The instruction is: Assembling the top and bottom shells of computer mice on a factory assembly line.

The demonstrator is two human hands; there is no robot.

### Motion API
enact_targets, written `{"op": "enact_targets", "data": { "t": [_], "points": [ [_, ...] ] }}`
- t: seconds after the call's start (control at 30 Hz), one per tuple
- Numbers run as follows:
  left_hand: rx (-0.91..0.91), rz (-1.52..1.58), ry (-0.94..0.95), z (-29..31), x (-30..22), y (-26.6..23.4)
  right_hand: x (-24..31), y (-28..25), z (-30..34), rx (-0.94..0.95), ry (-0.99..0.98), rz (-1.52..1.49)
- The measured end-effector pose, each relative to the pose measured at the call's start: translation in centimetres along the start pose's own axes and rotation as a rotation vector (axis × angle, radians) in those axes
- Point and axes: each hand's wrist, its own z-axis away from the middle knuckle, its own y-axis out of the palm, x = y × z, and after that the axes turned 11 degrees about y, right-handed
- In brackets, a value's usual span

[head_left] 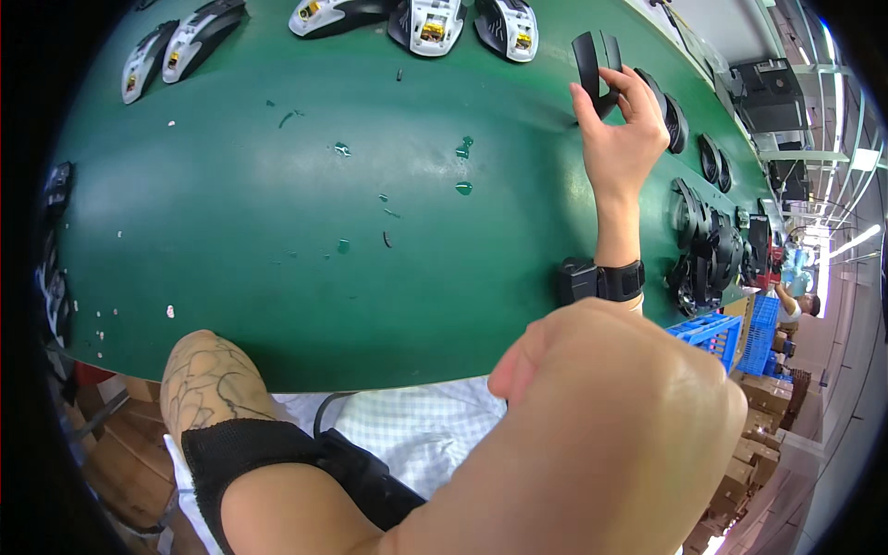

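Note:
My right hand (624, 129) is raised over the far right of the bench, pinching a thin, black, split mouse top shell (586, 63) between thumb and fingers. A black strap with a small box circles that wrist. Very close to the camera, my left hand (601, 416) looks curled, with one pinkish fingertip showing. Whatever its inner side may hold is hidden. The tattooed left forearm leans over the near bench edge and wears a wide black band. Black mouse shells (675, 120) lie just beyond my right hand.
White-and-black mouse bodies (431, 26) line the far edge of the green bench (416, 277). More black shells (708, 240) are heaped at the right, near blue crates (760, 333). Small scraps dot the surface. Another person (794, 303) is in the right background.

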Motion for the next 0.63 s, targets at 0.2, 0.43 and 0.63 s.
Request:
{"op": "enact_targets", "data": {
  "t": [0.2,0.43,0.63],
  "points": [
    [0.103,-0.001,-0.006,0.0,-1.3,-1.4,0.2,-1.0,-0.3,-0.061,0.024,-0.025],
    [0.205,0.053,0.001,0.1,-2.1,-2.9,-0.1,-1.0,-3.5,0.106,0.268,0.046],
    [0.281,0.086,-0.025,0.2,-2.4,-3.7,0.3,4.9,-6.2,0.331,0.255,0.048]
  ]
}}
